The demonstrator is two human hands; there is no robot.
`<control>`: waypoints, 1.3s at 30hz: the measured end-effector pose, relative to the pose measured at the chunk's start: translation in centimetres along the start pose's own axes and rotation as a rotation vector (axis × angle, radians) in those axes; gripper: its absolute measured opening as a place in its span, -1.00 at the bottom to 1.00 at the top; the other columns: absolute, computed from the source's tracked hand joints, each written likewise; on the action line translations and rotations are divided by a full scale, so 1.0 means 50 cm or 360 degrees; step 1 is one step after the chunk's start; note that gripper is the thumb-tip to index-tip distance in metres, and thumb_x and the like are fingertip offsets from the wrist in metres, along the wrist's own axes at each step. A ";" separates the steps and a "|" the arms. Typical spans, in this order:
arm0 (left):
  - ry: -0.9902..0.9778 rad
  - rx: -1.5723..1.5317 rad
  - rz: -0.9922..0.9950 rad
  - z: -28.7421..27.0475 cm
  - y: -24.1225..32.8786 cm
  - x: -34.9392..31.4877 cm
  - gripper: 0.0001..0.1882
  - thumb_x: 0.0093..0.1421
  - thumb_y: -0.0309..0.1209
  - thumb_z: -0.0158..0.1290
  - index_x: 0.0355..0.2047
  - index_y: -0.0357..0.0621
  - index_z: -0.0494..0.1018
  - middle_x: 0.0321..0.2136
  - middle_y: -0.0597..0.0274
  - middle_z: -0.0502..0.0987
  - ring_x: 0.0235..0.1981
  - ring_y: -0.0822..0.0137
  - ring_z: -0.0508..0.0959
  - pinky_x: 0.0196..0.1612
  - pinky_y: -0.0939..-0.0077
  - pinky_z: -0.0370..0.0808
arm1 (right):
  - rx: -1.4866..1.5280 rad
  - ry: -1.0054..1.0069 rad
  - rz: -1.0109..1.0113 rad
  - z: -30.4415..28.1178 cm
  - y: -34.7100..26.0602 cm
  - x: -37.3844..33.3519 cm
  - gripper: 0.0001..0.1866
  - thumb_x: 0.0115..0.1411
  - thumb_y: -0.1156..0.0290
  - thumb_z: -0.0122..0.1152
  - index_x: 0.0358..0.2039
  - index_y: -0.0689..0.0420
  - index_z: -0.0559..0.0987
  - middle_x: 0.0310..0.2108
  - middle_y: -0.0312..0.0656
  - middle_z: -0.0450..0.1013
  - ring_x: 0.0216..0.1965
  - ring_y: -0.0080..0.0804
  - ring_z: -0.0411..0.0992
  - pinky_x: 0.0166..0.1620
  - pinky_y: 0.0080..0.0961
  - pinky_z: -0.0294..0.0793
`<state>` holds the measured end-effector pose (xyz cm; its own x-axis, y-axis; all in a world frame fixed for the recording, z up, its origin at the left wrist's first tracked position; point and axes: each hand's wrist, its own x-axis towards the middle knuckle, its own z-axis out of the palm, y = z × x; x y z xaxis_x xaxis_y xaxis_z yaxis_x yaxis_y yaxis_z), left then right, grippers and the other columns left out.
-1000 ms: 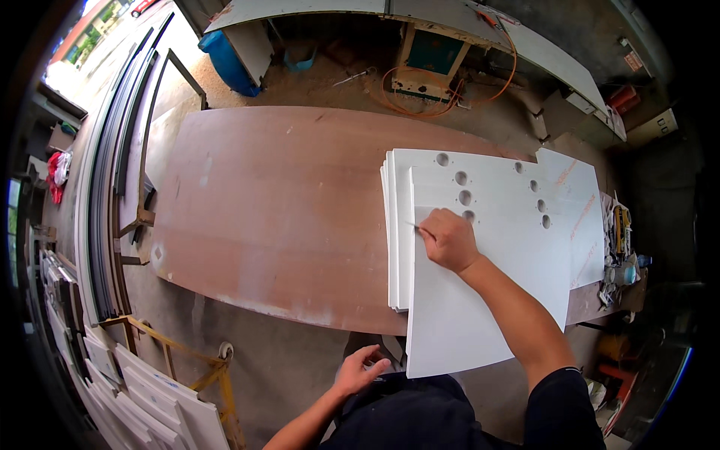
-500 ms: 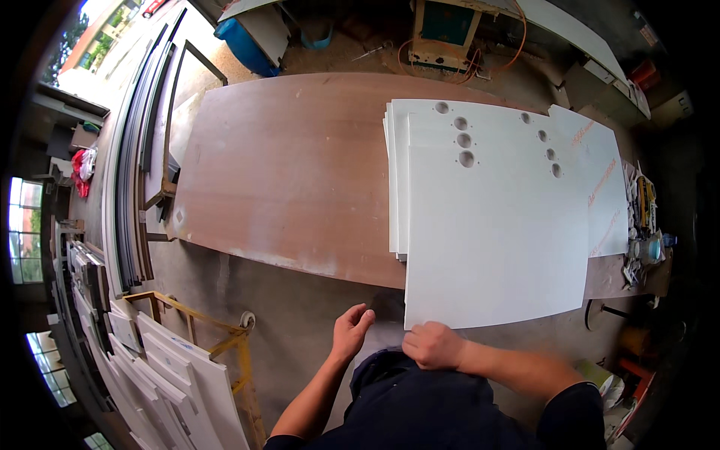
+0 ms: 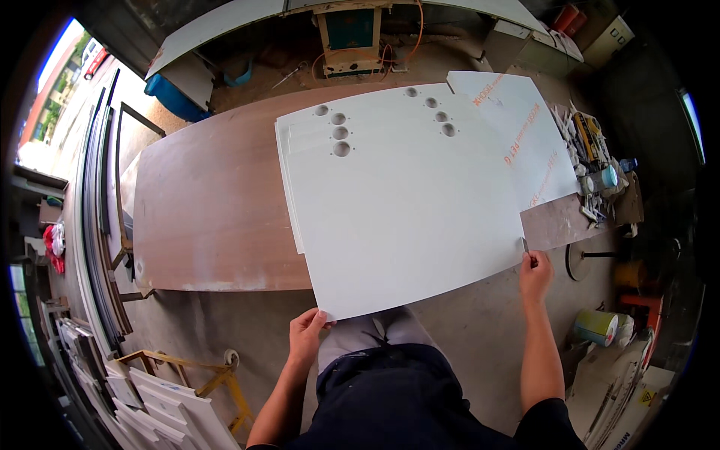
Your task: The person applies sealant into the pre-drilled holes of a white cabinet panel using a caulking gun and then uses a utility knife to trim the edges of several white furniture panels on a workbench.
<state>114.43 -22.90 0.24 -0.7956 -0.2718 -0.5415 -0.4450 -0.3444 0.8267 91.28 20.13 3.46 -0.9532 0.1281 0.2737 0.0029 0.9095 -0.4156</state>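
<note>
A large white panel with two rows of round recesses near its far edge lies on other white panels, its near part jutting over the table's front edge. My left hand pinches the panel's near left corner, thumb on top. My right hand is closed on a thin, dark, blade-like tool, whose tip stands at the panel's right edge close to the near right corner. Its exact kind is too small to tell. Beneath, a white sheet with orange printing shows at the far right.
The brown table extends to the left. Hand tools and a light-blue roll crowd its right end. A yellow cart with white boards stands at lower left, and a tin bucket sits on the floor at right.
My view has turned right. My left hand now grips the panel's near left corner, where my right hand was close by. My right hand has moved to the right edge with the thin tool.
</note>
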 end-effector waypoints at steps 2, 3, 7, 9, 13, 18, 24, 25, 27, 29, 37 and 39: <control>-0.0034 0.0073 -0.0038 -0.013 0.015 0.000 -0.72 0.31 -0.47 0.05 -0.04 -0.38 0.51 -0.29 0.24 0.60 -0.28 0.48 0.53 -0.17 0.58 0.44 | -0.0010 -0.0039 0.0017 0.005 -0.010 -0.012 -0.96 0.08 0.51 0.26 -0.43 0.17 0.57 -0.45 -0.15 0.47 -0.44 -0.20 0.48 -0.35 -0.38 0.47; -0.0105 0.0056 -0.0069 -0.017 0.021 -0.002 -0.73 0.30 -0.49 0.04 -0.04 -0.38 0.51 -0.28 0.23 0.60 -0.27 0.48 0.52 -0.15 0.58 0.44 | 0.0026 -0.0024 0.0003 0.012 -0.019 -0.022 -0.97 0.07 0.52 0.25 -0.45 0.16 0.57 -0.46 -0.15 0.46 -0.45 -0.21 0.48 -0.37 -0.38 0.47; -0.0386 0.0051 -0.0065 -0.074 0.012 0.006 -0.75 0.25 -0.62 0.02 -0.06 -0.37 0.51 -0.20 0.21 0.57 -0.18 0.47 0.51 -0.08 0.59 0.44 | 0.0254 -0.0011 -0.0250 0.042 -0.131 -0.093 -0.97 0.04 0.55 0.22 -0.49 0.14 0.54 -0.49 -0.17 0.43 -0.50 -0.24 0.44 -0.42 -0.40 0.44; -0.0333 0.0094 -0.0055 -0.118 -0.017 0.004 -0.76 0.24 -0.62 0.02 -0.08 -0.37 0.51 -0.20 0.22 0.57 -0.18 0.47 0.51 -0.08 0.59 0.44 | 0.0326 -0.0085 -0.0415 0.062 -0.228 -0.151 -0.93 0.02 0.57 0.20 -0.53 0.11 0.52 -0.53 -0.20 0.40 -0.54 -0.25 0.41 -0.48 -0.41 0.40; 0.0016 0.0407 -0.0069 -0.182 0.006 -0.009 -0.77 0.20 -0.60 0.04 -0.12 -0.34 0.51 -0.34 0.25 0.60 -0.35 0.53 0.52 -0.25 0.62 0.47 | 0.0462 -0.0401 -0.0703 0.099 -0.442 -0.306 -0.87 -0.05 0.54 0.21 -0.58 0.01 0.46 -0.58 -0.24 0.30 -0.56 -0.28 0.37 -0.54 -0.38 0.37; 0.0248 0.0775 0.0281 -0.258 0.065 0.017 -0.79 0.16 -0.61 0.06 -0.17 -0.33 0.52 -0.41 0.27 0.60 -0.46 0.55 0.48 -0.31 0.61 0.46 | 0.0816 -0.1014 -0.1313 0.164 -0.638 -0.486 -0.92 0.00 0.43 0.19 -0.58 0.03 0.47 -0.55 -0.25 0.33 -0.46 -0.28 0.42 -0.42 -0.38 0.42; 0.0032 0.1510 0.1167 -0.145 0.201 0.047 -0.61 -0.06 -0.54 0.16 -0.14 -0.31 0.49 -0.21 -0.05 0.50 -0.13 -0.11 0.46 -0.04 0.18 0.45 | 0.0816 -0.1326 -0.0551 0.123 -0.490 -0.466 -0.88 0.12 0.36 0.23 -0.38 0.12 0.55 -0.38 -0.16 0.49 -0.35 -0.25 0.49 -0.30 -0.38 0.49; -0.0118 0.1590 0.1262 -0.109 0.208 0.049 -0.55 -0.07 -0.45 0.21 -0.11 -0.31 0.47 -0.11 -0.08 0.47 -0.04 -0.11 0.44 0.03 0.11 0.40 | 0.0775 -0.1297 -0.0328 0.113 -0.451 -0.463 -0.88 0.13 0.36 0.22 -0.37 0.13 0.54 -0.36 -0.15 0.51 -0.36 -0.24 0.49 -0.30 -0.38 0.50; -0.0424 0.1867 0.1370 -0.011 0.223 0.042 -0.37 -0.09 -0.33 0.26 0.02 -0.29 0.40 0.09 -0.16 0.36 0.15 -0.16 0.33 0.19 0.00 0.28 | 0.0798 -0.1076 0.0202 0.087 -0.366 -0.455 -0.88 0.13 0.41 0.22 -0.36 0.16 0.50 -0.41 -0.12 0.54 -0.45 -0.27 0.49 -0.35 -0.44 0.47; -0.0607 0.2088 0.1449 0.073 0.193 0.047 -0.35 -0.05 -0.30 0.21 0.07 -0.29 0.37 0.22 -0.22 0.22 0.26 -0.23 0.19 0.26 -0.15 0.14 | 0.1352 -0.0739 0.0736 0.077 -0.277 -0.447 -0.90 0.14 0.45 0.19 -0.37 0.17 0.48 -0.50 -0.17 0.49 -0.50 -0.35 0.46 -0.39 -0.47 0.44; -0.0484 0.2981 0.1384 0.148 0.122 0.096 -0.35 0.10 -0.32 -0.02 0.25 -0.18 0.30 0.38 -0.30 -0.06 0.36 -0.46 -0.06 0.28 -0.48 -0.12 | 0.1724 0.0055 0.1165 0.015 -0.168 -0.314 -0.91 0.27 0.43 0.07 -0.34 0.17 0.43 -0.64 -0.27 0.36 -0.59 -0.50 0.38 -0.47 -0.50 0.39; -0.0424 0.2856 0.1516 0.141 0.108 0.105 -0.35 -0.02 -0.39 0.03 0.15 -0.34 0.33 0.35 -0.38 -0.05 0.35 -0.49 -0.07 0.28 -0.49 -0.11 | 0.1355 0.0151 0.0880 0.005 -0.178 -0.247 -0.91 0.26 0.41 0.12 -0.35 0.14 0.46 -0.62 -0.23 0.39 -0.61 -0.42 0.39 -0.48 -0.48 0.41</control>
<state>104.98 -19.86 2.94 -0.9264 0.3737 -0.0450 0.3710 0.9268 0.0593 102.93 10.37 3.56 -0.8556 0.5095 -0.0914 0.1844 0.1349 -0.9735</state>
